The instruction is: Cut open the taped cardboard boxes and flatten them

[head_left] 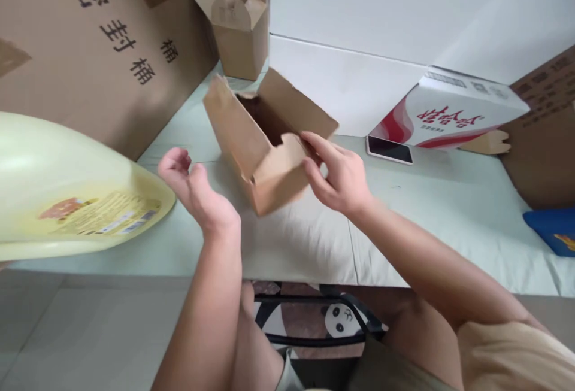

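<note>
A brown kraft paper takeaway box is tilted above the pale bed surface, its mouth open upward and its flaps spread. My right hand grips the box's near right flap, fingers pressed on it. My left hand hovers just left of the box, fingers loosely curled, holding nothing and not touching it.
A second folded kraft box stands at the back by a large printed carton. A yellow bottle lies at left. A phone, a red-and-white carton and a blue item lie to the right.
</note>
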Demonstrator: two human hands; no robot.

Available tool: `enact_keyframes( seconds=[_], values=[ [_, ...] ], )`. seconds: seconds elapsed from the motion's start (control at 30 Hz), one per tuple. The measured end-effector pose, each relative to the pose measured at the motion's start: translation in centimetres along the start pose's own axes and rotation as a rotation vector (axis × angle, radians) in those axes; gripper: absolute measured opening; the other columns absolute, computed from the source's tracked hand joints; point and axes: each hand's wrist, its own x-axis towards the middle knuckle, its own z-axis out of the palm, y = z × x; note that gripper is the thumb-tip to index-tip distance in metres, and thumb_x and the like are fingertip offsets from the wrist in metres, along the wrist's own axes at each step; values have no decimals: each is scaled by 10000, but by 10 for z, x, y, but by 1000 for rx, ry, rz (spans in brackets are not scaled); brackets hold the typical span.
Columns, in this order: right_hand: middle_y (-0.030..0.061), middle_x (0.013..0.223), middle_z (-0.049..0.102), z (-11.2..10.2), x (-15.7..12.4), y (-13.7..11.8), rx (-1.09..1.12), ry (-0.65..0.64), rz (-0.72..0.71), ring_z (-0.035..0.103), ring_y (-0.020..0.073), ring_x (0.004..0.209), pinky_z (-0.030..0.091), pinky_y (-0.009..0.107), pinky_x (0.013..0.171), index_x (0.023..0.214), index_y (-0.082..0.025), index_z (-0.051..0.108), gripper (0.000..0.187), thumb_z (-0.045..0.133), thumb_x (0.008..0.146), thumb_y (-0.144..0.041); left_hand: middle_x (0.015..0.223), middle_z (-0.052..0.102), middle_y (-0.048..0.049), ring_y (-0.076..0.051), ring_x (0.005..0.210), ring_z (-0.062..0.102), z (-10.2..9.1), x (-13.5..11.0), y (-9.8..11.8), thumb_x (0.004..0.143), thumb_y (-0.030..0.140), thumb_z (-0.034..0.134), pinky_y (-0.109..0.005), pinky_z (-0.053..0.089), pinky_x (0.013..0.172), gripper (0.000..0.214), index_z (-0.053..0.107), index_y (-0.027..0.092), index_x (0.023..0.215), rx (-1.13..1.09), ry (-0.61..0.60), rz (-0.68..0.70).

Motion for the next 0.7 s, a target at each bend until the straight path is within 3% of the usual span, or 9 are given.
enact_keyframes(
  seconds=[0.13, 0.27, 0.33, 0.4, 0.47, 0.5, 0.57, 0.63, 0.7],
  values=[
    [68, 965, 803, -44, -76, 21, 117, 230, 6, 725, 201, 785, 590, 334, 726, 1213, -224, 723, 283, 530, 1021, -299, 1374, 633, -52, -312, 1352, 584, 23, -18, 1, 900, 581, 686, -528, 449, 1187, 464, 639, 316, 1278, -100, -181, -26],
    [44, 1026, 785, -52, -128, 46, 191, 344, 139, 748, 207, 862, 614, 351, 751, 1270, -303, 710, 314, 587, 997, -210, 1199, 740, -78, -282, 1122, 709, 54, -46, 12, 877, 632, 731, -438, 579, 995, 485, 727, 252, 1179, -82, -505, -2],
    [42, 1227, 760, -45, -144, 59, 269, 418, 148, 757, 229, 1061, 640, 404, 891, 1455, -396, 597, 493, 600, 1001, -206, 1141, 761, -61, -261, 1062, 720, 63, -57, 12, 894, 596, 742, -418, 588, 966, 436, 744, 254, 1164, -34, -574, 26],
    [26, 1429, 689, -37, -155, 70, 384, 468, 94, 720, 236, 1237, 642, 460, 999, 1625, -500, 353, 725, 600, 1007, -213, 1153, 764, -48, -252, 1080, 721, 70, -63, 10, 902, 564, 754, -409, 585, 981, 408, 742, 277, 1192, -23, -601, 59],
    [20, 1525, 642, -35, -160, 77, 508, 453, 25, 716, 228, 1272, 660, 469, 998, 1688, -532, 137, 888, 607, 1003, -219, 1217, 756, -46, -256, 1139, 714, 74, -66, 7, 910, 544, 757, -410, 575, 1018, 400, 741, 304, 1229, -35, -628, 75],
    [27, 1529, 646, -36, -161, 80, 553, 427, 3, 725, 229, 1261, 671, 462, 980, 1697, -515, 116, 903, 616, 1001, -230, 1255, 749, -46, -263, 1175, 705, 75, -67, 6, 907, 539, 762, -416, 566, 1042, 409, 741, 316, 1248, -39, -641, 80],
    [58, 1482, 684, -41, -161, 83, 572, 367, -20, 735, 251, 1254, 674, 465, 984, 1675, -440, 297, 770, 637, 1000, -293, 1295, 738, -49, -281, 1220, 689, 79, -67, 6, 895, 545, 778, -441, 546, 1082, 429, 742, 329, 1264, -43, -657, 80],
    [90, 1424, 715, -47, -159, 85, 551, 323, -31, 721, 292, 1287, 651, 496, 1043, 1544, -344, 544, 549, 629, 1005, -408, 1282, 739, -56, -294, 1213, 685, 81, -68, 6, 881, 570, 789, -474, 537, 1093, 443, 745, 326, 1249, -49, -650, 77],
    [105, 1393, 729, -50, -158, 85, 564, 306, -12, 711, 316, 1309, 621, 527, 1093, 1404, -287, 673, 454, 531, 1037, -514, 1248, 744, -60, -294, 1174, 690, 83, -69, 6, 867, 596, 794, -487, 542, 1073, 458, 746, 316, 1226, -52, -628, 78]
  ],
)
